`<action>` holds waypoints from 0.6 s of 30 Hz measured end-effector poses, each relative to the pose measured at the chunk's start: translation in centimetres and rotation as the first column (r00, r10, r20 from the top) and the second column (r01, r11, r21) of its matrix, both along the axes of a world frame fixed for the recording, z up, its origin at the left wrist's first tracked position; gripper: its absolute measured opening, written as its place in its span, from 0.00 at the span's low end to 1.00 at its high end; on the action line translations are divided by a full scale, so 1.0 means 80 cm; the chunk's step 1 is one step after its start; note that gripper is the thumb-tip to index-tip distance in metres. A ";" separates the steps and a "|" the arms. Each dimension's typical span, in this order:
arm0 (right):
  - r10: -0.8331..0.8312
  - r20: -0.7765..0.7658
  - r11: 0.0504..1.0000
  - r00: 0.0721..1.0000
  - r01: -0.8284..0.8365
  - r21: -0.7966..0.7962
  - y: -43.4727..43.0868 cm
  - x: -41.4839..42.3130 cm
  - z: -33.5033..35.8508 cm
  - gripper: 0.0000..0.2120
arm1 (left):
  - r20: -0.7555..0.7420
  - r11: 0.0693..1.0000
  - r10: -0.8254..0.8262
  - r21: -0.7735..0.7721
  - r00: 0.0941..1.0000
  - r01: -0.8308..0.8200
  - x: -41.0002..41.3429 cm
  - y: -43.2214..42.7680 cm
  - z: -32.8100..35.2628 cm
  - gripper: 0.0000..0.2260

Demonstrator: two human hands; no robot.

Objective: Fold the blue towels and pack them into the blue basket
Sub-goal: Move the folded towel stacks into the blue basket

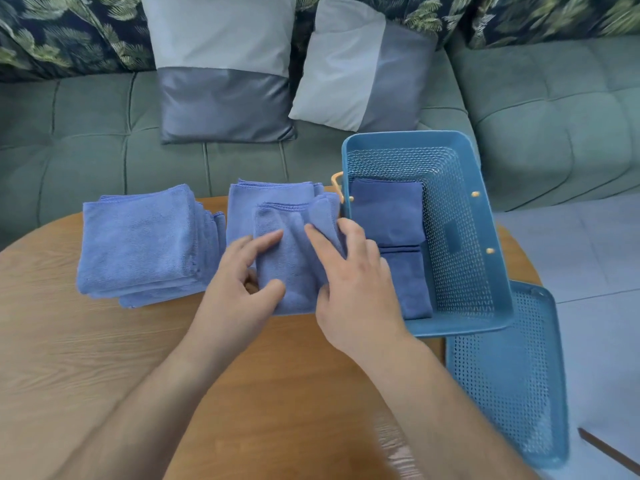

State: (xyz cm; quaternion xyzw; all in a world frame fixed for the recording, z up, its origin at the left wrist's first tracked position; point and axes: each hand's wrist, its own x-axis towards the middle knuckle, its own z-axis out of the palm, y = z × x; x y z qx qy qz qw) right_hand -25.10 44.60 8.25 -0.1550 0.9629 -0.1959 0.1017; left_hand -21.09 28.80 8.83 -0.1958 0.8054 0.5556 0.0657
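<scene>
A half-folded blue towel (294, 261) lies on the wooden table (104, 358), on top of a second pile of towels (270, 199). My left hand (242, 292) pinches its near left edge between thumb and fingers. My right hand (349, 282) lies on its right side, fingers spread, thumb tucked at the near edge. A stack of several blue towels (138, 244) sits to the left. The blue basket (464, 237) stands at the right with two folded darker towels (391, 216) lying along its left inner side.
A blue perforated lid (512, 375) lies by the basket, hanging over the table's right edge. A green sofa (540, 116) with two grey cushions (225, 71) runs behind the table. Pale floor tiles show at the right.
</scene>
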 end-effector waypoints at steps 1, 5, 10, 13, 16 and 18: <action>-0.027 -0.004 1.000 1.000 0.027 -0.006 0.012 -0.003 0.007 0.38 | -0.026 1.000 -0.016 -0.020 1.000 0.016 -0.001 0.010 0.003 0.26; -0.087 0.041 0.996 0.995 0.087 -0.001 0.074 -0.020 0.039 0.39 | -0.096 0.995 -0.088 -0.060 0.991 0.083 -0.018 0.063 0.014 0.25; -0.051 0.214 0.995 0.975 0.031 0.098 0.154 -0.051 0.041 0.43 | -0.040 0.904 -0.310 -0.320 0.950 0.282 -0.050 0.129 0.003 0.28; -0.050 0.336 0.989 0.940 0.001 0.146 0.185 -0.066 0.015 0.42 | 0.087 0.786 -0.426 -0.457 0.901 0.416 -0.061 0.170 -0.011 0.28; -0.050 0.425 0.984 0.904 -0.027 0.174 0.198 -0.079 -0.019 0.36 | 0.273 0.651 -0.477 -0.529 0.836 0.544 -0.071 0.203 -0.035 0.19; -0.025 0.467 0.983 0.884 -0.064 0.174 0.201 -0.086 -0.038 0.30 | 0.416 0.576 -0.467 -0.526 0.780 0.625 -0.078 0.217 -0.053 0.15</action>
